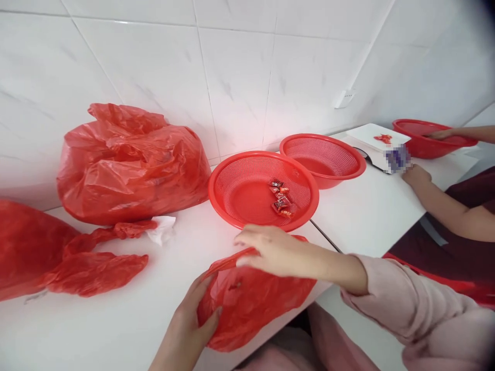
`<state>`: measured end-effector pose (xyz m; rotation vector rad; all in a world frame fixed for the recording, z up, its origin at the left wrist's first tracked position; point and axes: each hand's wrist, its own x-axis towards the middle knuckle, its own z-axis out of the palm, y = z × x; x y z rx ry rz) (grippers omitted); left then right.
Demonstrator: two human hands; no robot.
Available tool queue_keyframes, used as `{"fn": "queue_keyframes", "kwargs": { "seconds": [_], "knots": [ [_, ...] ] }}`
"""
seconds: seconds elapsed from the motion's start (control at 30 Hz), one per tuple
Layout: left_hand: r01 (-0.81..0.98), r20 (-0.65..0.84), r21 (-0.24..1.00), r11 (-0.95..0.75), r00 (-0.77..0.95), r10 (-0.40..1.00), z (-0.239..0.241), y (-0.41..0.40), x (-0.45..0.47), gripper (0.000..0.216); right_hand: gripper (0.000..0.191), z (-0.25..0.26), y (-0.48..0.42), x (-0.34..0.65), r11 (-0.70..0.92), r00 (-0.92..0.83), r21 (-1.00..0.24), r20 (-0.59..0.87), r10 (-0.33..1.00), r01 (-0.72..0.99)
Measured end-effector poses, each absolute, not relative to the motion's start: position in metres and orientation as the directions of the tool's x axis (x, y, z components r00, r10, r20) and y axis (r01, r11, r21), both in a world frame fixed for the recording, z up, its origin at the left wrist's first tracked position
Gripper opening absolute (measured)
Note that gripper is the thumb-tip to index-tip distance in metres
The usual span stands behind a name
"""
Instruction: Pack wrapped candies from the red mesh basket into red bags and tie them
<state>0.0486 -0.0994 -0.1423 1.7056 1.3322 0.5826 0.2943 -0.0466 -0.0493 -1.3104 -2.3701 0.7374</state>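
Note:
A red plastic bag lies at the front edge of the white table, its mouth spread toward the left. My left hand grips the bag's left rim, with the thumb apart from the fingers. At the upper rim, my right hand holds the plastic between thumb and fingers. Just beyond that hand stands a red mesh basket with several small wrapped packets against its right side. A small dark bit shows in the bag; I cannot make out what it is.
A large full red bag leans by the wall; another red bag lies left, near a white scrap. A second red basket and a scale stand right. A co-worker's hand reaches into a red basin.

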Motion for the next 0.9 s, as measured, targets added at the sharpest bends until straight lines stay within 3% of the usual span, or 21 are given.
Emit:
{"fn": "queue_keyframes", "kwargs": {
  "seconds": [0.1,0.17,0.2,0.27,0.37,0.53,0.6,0.7,0.77,0.9],
  "knots": [
    [0.551,-0.137,0.833,-0.051,0.295,0.945,-0.141,-0.1,0.049,0.055,0.024,-0.05,-0.013,0.318,0.383,-0.381,-0.436,0.097,0.919,0.814],
    [0.566,-0.133,0.822,-0.059,0.293,0.947,-0.142,-0.101,0.048,0.056,0.027,-0.053,0.018,0.346,0.26,-0.272,-0.159,-0.061,0.96,0.952],
    [0.573,-0.129,0.817,-0.067,0.295,0.947,-0.142,-0.102,0.047,0.057,0.027,-0.057,0.032,0.359,0.236,-0.25,-0.102,-0.144,0.958,0.966],
    [0.58,-0.122,0.811,-0.079,0.299,0.946,-0.143,-0.103,0.045,0.057,0.03,-0.068,0.053,0.382,0.216,-0.219,-0.041,-0.278,0.935,0.976],
    [0.578,-0.126,0.813,-0.072,0.295,0.947,-0.143,-0.106,0.042,0.055,0.031,-0.083,0.067,0.401,0.206,-0.207,-0.044,-0.364,0.908,0.978],
    [0.556,-0.144,0.83,-0.046,0.294,0.945,-0.144,-0.104,0.038,0.055,0.028,-0.069,0.065,0.402,0.226,-0.29,-0.212,-0.347,0.892,0.951],
    [0.551,-0.167,0.834,-0.019,0.286,0.944,-0.145,-0.102,0.037,0.056,0.037,-0.055,0.055,0.397,0.228,-0.407,-0.476,-0.314,0.858,0.849],
    [0.539,-0.185,0.842,0.002,0.285,0.94,-0.145,-0.099,0.038,0.057,0.043,-0.038,0.033,0.384,0.083,-0.625,-0.884,-0.257,0.737,0.461],
    [0.533,-0.178,0.846,-0.006,0.292,0.94,-0.145,-0.097,0.04,0.058,0.044,-0.032,0.017,0.371,-0.038,-0.719,-0.952,-0.255,0.646,0.304],
    [0.528,-0.186,0.849,-0.003,0.304,0.934,-0.141,-0.097,0.043,0.056,0.036,-0.041,-0.013,0.34,-0.198,-0.809,-0.924,-0.383,0.446,0.328]
  ]
}}
